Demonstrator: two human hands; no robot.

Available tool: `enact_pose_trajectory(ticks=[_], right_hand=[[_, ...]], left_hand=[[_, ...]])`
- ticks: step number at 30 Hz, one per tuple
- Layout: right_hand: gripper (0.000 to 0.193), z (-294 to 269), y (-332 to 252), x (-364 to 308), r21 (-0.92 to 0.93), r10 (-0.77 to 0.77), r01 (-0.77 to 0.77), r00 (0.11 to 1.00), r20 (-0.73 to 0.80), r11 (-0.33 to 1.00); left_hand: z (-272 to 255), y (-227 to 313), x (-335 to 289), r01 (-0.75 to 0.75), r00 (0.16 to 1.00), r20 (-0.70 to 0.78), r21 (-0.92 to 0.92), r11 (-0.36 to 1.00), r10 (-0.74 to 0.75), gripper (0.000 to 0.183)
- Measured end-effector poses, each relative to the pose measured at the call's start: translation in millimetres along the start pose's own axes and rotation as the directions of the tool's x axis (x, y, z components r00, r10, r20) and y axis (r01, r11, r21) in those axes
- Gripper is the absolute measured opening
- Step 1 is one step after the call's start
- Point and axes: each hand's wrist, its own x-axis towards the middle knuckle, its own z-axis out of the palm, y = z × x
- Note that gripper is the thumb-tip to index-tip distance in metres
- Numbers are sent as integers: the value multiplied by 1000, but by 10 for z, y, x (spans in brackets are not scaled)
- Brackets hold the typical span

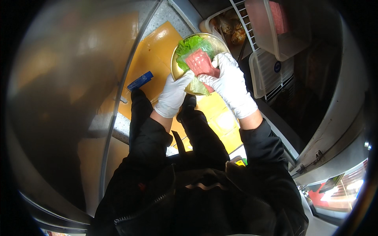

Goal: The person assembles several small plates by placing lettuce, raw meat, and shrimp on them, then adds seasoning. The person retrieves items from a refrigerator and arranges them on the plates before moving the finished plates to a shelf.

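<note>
A gold-toned metal bowl (175, 77) is held out in front of me, with green lettuce leaves (193, 44) in it. My left hand (172, 94), in a white glove, grips the bowl's near left side, thumb over the rim. A stack of pink sliced meat (199, 61), partly under clear plastic film, lies over the lettuce. On its right edge my right hand (232, 86), also gloved in white, is closed, fingers curled around the meat. A paler leaf (198, 87) hangs at the near rim. The right fingertips are partly hidden.
At right a refrigerator stands open, with a wire shelf (243, 17), a clear tub of pink meat (275, 19), a translucent lid (258, 74) and a container of brownish food (232, 31). A steel panel (78, 78) curves along my left. A blue packet (140, 80) lies by my foot on orange floor tiles (157, 51).
</note>
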Motion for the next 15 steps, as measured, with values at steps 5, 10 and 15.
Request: enact_pose_trajectory(ticks=[5,10,15], right_hand=[[61,154,-4,-121,161,-51,78,985,-168,984],[69,66,65,-79,-46,-223,220,969,-103,974],[67,-20,16,10,-11,-151,151,988,26,988]], left_hand=[[1,-5,3,29,1000,-5,-46,999,-29,41],[11,8,-5,31,999,12,-59,998,-30,42],[-11,-8,-4,20,1000,11,-10,1000,-20,42]])
